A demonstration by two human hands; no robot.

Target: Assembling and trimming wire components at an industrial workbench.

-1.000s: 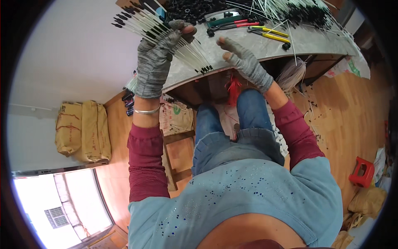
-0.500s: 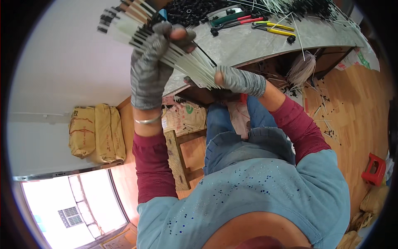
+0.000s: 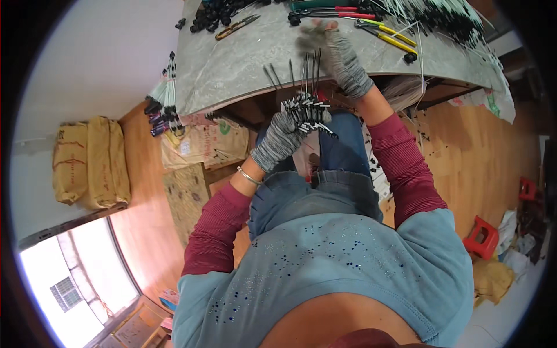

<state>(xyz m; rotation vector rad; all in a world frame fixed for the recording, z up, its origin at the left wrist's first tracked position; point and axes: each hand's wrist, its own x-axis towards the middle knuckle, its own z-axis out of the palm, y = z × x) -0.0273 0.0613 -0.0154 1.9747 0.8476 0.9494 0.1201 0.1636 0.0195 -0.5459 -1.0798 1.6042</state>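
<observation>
My left hand [image 3: 284, 130], in a grey fingerless glove, is closed around a bundle of thin white sticks with black tips [image 3: 307, 113]. It holds the bundle below the table's near edge, above my lap, tips facing up. Several dark thin rods [image 3: 311, 69] stick up from the bundle past the table edge. My right hand [image 3: 339, 55], gloved alike, is over the table just in front of the pliers. Its fingers are smeared by motion, and I cannot make out anything in them.
On the grey table [image 3: 243, 64] lie red-handled pliers [image 3: 331, 13], yellow-handled pliers [image 3: 394, 39], thread snips [image 3: 237, 27], black small parts [image 3: 217, 14] and a stick pile [image 3: 447, 20]. Brown sacks [image 3: 90, 162], a wooden stool [image 3: 188, 194] and a red stool [image 3: 481, 238] stand around.
My left hand has brought the bundle down and right, from above the table's left side to above my lap. My right hand has left the bundle's lower end and moved up over the table.
</observation>
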